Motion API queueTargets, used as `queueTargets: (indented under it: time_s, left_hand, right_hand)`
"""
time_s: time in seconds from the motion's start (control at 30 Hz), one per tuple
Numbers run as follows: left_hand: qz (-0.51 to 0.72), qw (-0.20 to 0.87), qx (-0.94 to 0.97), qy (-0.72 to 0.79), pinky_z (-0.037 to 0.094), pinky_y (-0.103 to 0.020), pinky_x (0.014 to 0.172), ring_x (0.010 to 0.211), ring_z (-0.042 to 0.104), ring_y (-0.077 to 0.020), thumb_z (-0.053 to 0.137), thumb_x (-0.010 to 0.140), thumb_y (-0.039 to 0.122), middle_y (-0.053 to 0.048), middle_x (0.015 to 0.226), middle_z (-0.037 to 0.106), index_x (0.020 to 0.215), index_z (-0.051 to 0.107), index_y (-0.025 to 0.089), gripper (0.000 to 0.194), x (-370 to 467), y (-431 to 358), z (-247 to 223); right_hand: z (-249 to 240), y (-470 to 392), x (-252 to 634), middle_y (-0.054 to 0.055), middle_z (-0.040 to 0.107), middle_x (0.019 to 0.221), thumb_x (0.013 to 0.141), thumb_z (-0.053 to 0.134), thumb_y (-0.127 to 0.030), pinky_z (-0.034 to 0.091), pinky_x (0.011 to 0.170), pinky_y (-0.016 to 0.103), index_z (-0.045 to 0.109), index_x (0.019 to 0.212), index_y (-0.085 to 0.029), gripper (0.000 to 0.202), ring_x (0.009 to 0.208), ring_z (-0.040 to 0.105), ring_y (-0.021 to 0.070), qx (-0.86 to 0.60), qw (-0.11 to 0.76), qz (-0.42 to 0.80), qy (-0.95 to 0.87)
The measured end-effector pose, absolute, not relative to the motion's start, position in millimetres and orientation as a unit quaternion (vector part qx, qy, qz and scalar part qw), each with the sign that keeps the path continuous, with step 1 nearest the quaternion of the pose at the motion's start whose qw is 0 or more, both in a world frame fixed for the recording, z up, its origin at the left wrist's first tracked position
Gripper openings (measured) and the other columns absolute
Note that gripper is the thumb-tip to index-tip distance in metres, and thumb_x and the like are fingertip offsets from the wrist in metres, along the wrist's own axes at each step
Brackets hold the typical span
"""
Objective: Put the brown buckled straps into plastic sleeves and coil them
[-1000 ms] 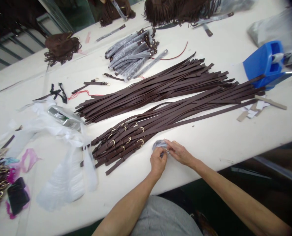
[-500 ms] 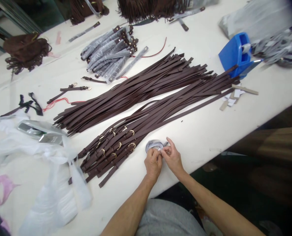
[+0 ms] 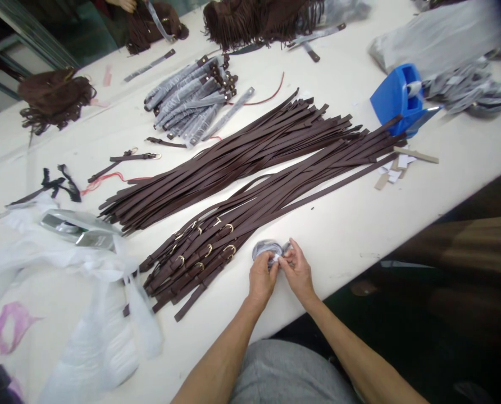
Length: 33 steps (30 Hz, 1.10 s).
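Observation:
A small coil, seemingly a strap rolled up in greyish plastic wrap (image 3: 262,247), lies on the white table close to its front edge. My left hand (image 3: 262,278) is closed on the near side of the coil, thumb and fingers pinching. Just beside it, my right hand (image 3: 297,274) pinches the coil's right side, where a short end sticks out. Between the fingertips of both hands shows a small white piece (image 3: 277,257), too small to make out. To the left lie dark brown straps with gold buckles (image 3: 229,250).
A second bundle of brown straps (image 3: 233,151) lies behind. Further off are plastic-wrapped straps (image 3: 187,95) and fringed brown bags (image 3: 259,22). A blue tape dispenser (image 3: 396,98) stands at right, near card scraps (image 3: 396,168) and grey wrapped coils (image 3: 473,90). White plastic bags (image 3: 94,331) lie at left.
My left hand's fingers have spread slightly along the coil, and both hands' fingertips now meet at the white piece. The whole view has shifted a little. Another person's hand appears at the top left.

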<state>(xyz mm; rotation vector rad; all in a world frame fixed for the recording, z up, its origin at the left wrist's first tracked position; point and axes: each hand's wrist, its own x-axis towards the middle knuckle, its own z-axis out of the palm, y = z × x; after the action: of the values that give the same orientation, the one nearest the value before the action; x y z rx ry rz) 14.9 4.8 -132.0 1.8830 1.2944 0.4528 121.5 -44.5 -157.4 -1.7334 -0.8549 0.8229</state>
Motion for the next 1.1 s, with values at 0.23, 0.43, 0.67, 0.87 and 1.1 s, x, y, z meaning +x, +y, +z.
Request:
queueTargets:
  time_s: [0.23,0.43,0.67,0.87,1.1]
  left_hand:
    - [0.151,0.368,0.746,0.535,0.045,-0.038,0.083,0.095,0.053,-0.0218,0.049,0.081,0.018,-0.009,0.099,0.057,0.096,0.054,0.018,0.016,25,2,-122]
    - [0.138,0.354,0.748,0.545,0.046,-0.039,0.079,0.091,0.055,-0.0232,0.055,0.077,0.019,-0.008,0.097,0.059,0.094,0.057,0.018,0.017,28,5,-120]
    - [0.172,0.376,0.733,0.54,0.044,-0.038,0.083,0.09,0.056,-0.0207,0.055,0.074,0.014,-0.007,0.094,0.062,0.091,0.06,0.018,0.018,25,6,-123]
    - [0.224,0.425,0.671,0.565,0.048,-0.034,0.076,0.077,0.059,-0.0182,0.056,0.073,0.018,-0.004,0.082,0.066,0.084,0.063,0.017,0.013,26,9,-101]
    - [0.305,0.482,0.586,0.576,0.049,-0.026,0.06,0.069,0.059,-0.0144,0.053,0.078,0.03,-0.001,0.079,0.066,0.089,0.064,0.018,0.02,22,14,-47]
  right_hand:
    - [-156,-39,119,0.0,0.056,0.077,0.08,0.052,-0.025,0.053,0.066,0.031,0.03,0.135,-0.02,0.058,0.067,0.057,0.0141,-0.722,0.505,0.332,-0.337]
    - [-161,-46,132,0.004,0.055,0.085,0.086,0.046,-0.025,0.054,0.069,0.031,0.032,0.133,-0.02,0.05,0.073,0.058,0.0144,-0.681,0.491,0.315,-0.443]
    - [-150,-59,165,0.008,0.06,0.103,0.085,0.047,-0.024,0.047,0.089,0.04,0.056,0.117,-0.026,0.033,0.098,0.057,0.0196,-0.601,0.476,0.345,-0.542]
    - [-114,-53,159,0.007,0.056,0.105,0.084,0.051,-0.029,0.056,0.073,0.036,0.059,0.109,-0.023,0.027,0.09,0.057,0.0178,-0.593,0.54,0.399,-0.445]
    - [-34,-43,153,0.002,0.058,0.096,0.077,0.062,-0.033,0.052,0.062,0.023,0.067,0.082,-0.022,0.013,0.081,0.051,0.0128,-0.415,0.62,0.664,-0.05]
